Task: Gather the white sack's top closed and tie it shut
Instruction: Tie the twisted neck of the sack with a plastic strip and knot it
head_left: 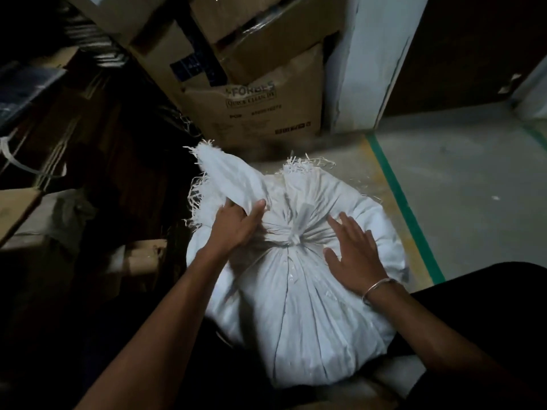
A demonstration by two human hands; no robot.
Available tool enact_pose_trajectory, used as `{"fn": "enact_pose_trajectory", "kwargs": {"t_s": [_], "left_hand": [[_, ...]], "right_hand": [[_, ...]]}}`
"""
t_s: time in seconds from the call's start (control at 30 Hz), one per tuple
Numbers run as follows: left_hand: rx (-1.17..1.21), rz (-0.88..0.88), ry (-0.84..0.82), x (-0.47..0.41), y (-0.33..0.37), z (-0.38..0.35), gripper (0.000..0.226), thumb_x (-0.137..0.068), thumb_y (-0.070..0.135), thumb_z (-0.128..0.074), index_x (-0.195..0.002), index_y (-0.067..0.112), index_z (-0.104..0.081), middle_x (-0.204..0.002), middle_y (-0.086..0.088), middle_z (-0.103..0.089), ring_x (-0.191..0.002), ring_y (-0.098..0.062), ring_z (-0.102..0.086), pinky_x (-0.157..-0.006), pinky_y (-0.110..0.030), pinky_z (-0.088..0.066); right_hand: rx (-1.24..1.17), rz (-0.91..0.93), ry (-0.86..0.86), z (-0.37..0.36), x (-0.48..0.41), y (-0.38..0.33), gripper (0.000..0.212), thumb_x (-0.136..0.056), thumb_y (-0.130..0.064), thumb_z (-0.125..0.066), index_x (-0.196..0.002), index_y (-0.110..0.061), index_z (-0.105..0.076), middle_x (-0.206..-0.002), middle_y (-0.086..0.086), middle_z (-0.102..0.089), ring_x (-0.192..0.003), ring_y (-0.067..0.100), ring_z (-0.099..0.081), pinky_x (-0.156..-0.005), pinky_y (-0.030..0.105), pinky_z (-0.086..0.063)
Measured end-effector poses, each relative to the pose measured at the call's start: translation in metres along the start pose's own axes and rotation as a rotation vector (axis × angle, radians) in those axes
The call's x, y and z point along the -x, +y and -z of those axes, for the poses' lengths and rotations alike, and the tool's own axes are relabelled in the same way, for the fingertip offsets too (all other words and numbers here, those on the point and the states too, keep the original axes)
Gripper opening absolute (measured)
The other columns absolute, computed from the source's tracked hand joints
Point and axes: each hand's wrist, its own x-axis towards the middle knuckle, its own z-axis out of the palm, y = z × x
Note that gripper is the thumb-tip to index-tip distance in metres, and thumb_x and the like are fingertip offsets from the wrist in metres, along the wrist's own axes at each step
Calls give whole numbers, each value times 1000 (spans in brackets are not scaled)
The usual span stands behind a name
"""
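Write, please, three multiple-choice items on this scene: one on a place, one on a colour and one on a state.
1. Where does the right hand rest? A on the white sack; B on a bucket; C on a ladder.
2. What colour is the floor stripe? A red; B green; C blue.
3. What is the left hand doing? A hanging idle; B gripping the frayed flap; C holding scissors.
Key: 1 A, fingers lie spread on its cloth; 2 B, it shows green; 3 B, thumb and fingers pinch it.

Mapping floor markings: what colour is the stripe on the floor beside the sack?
Green; the painted floor stripe shows best in the head view.
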Motion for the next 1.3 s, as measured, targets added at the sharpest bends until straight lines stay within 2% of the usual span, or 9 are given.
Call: {"fn": "enact_pose_trajectory", "kwargs": {"t_s": [0.17, 0.3, 0.47, 0.67, 0.8, 0.9, 1.0, 1.17, 1.3], "left_hand": [[21, 126, -10, 58, 8, 9, 97, -83, 84, -47, -129, -2, -53, -147, -29, -42, -139, -48, -40, -107, -56, -44], [-70, 141, 189, 98, 19, 2, 107, -87, 64, -63, -162, 11, -10, -167, -26, 6, -155, -45, -4, -125, -54, -15], [-81, 202, -158, 75, 3, -24, 103, -80, 93, -30, -162, 37, 1, -169, 6, 19, -155, -34, 19, -118, -71, 10], [67, 157, -139, 85, -10, -9, 110, -70, 94, -41, -160, 44, -1, -169, 6, 20, -156, -38, 5, -120, -70, 2], [-4, 175, -35, 107, -12, 2, 114, -69, 77, -50, -163, 24, -15, -171, -12, 1, -157, -34, 0, -126, -53, -5], [226, 297, -211, 108, -14, 1, 115, -57, 52, -63, -162, 25, -23, -171, -9, -10, -158, -28, -8, -126, -44, -15], [317, 338, 89, 109, -17, 9, 73, -53, 35, -61, -121, 9, -63, -121, -17, -70, -113, -29, -66, -84, -30, -49], [13, 380, 53, 106, -27, 23, 51, -58, 39, -69, -89, -1, -75, -90, -25, -73, -87, -37, -71, -61, -31, -42], [-128, 321, 49, 105, -25, 6, 38, -66, 38, -85, -89, 8, -75, -96, -20, -73, -99, -37, -69, -71, -29, -45]], "right_hand": [[-137, -44, 12, 14, -5, -2, 66, -84, -32, -61, -146, -31, -37, -159, -1, -29, -149, 20, -21, -120, 53, -18], [-294, -14, 412, 30, 1, -7, 48, -79, -38, -49, -124, -26, -57, -128, 1, -60, -126, 27, -51, -104, 54, -41], [79, -262, 122, 7, 3, 7, 79, -85, -83, -28, -151, -47, -8, -166, 7, -4, -152, 30, -1, -115, 67, -6], [-91, -243, 74, 17, 0, 21, 80, -86, -79, -35, -152, -46, -5, -165, 3, -10, -152, 26, -8, -117, 62, -12], [-169, -327, 258, 30, 13, 34, 80, -85, -78, -35, -152, -36, -19, -160, 7, -26, -147, 29, -25, -117, 59, -23], [-105, -365, 24, 21, 21, 42, 79, -85, -80, -34, -152, -44, -13, -165, 2, -9, -151, 27, -13, -118, 57, -13], [-376, -391, 221, 28, 17, 53, 68, -89, -65, -47, -147, -31, -36, -155, 9, -37, -140, 30, -38, -116, 46, -31], [-510, -361, 40, 49, 20, 73, 64, -70, -21, -63, -133, -26, -54, -136, 4, -59, -124, 24, -56, -106, 35, -44], [-302, -221, 27, 43, 18, 80, 77, -73, -48, -68, -144, -39, -39, -143, 2, -52, -128, 28, -51, -108, 45, -43]]}}
